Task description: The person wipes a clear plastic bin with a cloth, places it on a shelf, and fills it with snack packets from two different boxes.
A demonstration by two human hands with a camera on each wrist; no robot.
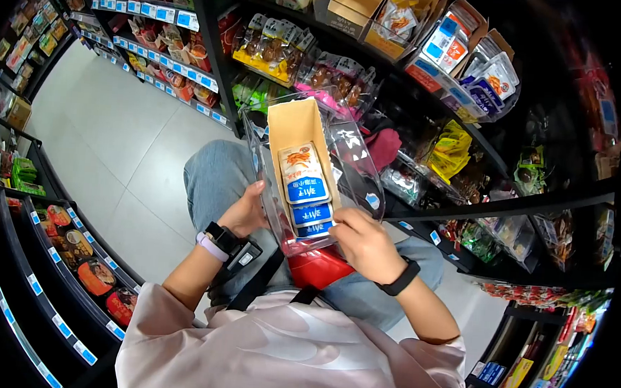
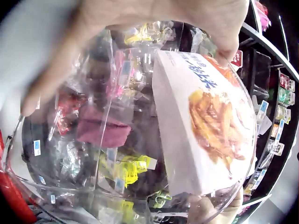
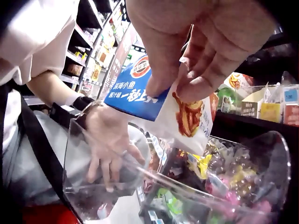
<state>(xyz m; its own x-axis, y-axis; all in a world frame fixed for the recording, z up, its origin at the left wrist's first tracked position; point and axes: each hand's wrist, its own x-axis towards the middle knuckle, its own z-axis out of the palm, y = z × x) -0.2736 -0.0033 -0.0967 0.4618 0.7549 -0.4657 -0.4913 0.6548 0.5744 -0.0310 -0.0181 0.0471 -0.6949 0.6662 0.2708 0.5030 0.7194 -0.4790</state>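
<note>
A clear plastic bin (image 1: 284, 243) is over my lap, with a tall open cardboard display box (image 1: 297, 122) inside it. Blue and white snack packets (image 1: 304, 183) sit stacked in the box. My left hand (image 1: 247, 213) supports the bin's left side; in the right wrist view its fingers (image 3: 106, 170) spread fairly straight against the clear plastic. Thumb and fingertips of my right hand (image 1: 368, 247) pinch the box's edge at its right side. The left wrist view shows the box's white printed outer face (image 2: 205, 121) with its fried-snack picture.
Stocked shelves with bagged snacks (image 1: 273, 46) and more display boxes (image 1: 450, 53) stand ahead and to the right. A black shelf rail (image 1: 509, 206) runs close on the right. At left is a rack with bowl packs (image 1: 96, 277). Something red (image 1: 317, 267) lies under the bin.
</note>
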